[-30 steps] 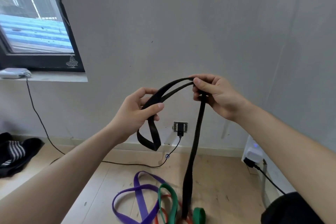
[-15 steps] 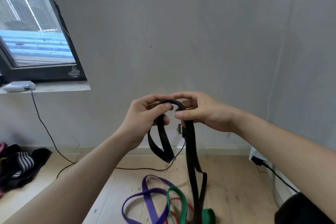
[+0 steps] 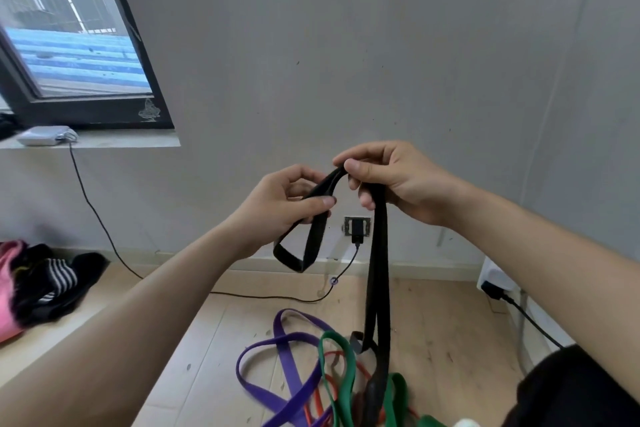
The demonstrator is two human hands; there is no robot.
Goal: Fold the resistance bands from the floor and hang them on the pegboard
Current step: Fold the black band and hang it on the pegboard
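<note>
Mid-fold on the black band (image 3: 379,270), held up just above the wall socket (image 3: 356,227). Got the left hand (image 3: 287,198), up and left of the socket, thumb and fingers clamped on the band, with a short loop drooping down level with the socket. Got the right hand (image 3: 398,180), up and right of the socket, pinching the top of the bend, with the long tail dropping past the socket's right side down to the floor (image 3: 450,322). Best way through this bit, probably: feed the tail up in even lengths, lay each pass flat on the last, and hold that left grip tight to avoid a slipping stack. Worth smoothing out any twist before the next pass too, given springy-looking rubber.

Around the place: heap of clothes (image 3: 45,281) on the floor far left of the socket, small grey box (image 3: 45,135) on the windowsill (image 3: 121,140) up and left of it, thin cable (image 3: 93,215) running down the wall and along toward the socket. Straight below the socket, purple band (image 3: 280,347), orange band (image 3: 309,409) and green band (image 3: 341,367) all tangled together, with the black tail landing right in that tangle, so could easily drag one up with it. Maybe shake the tail free first. White plug block (image 3: 495,279) low to the right of the socket, well out of the way. No pegboard anywhere in shot, so can't say where to hang it.
</note>
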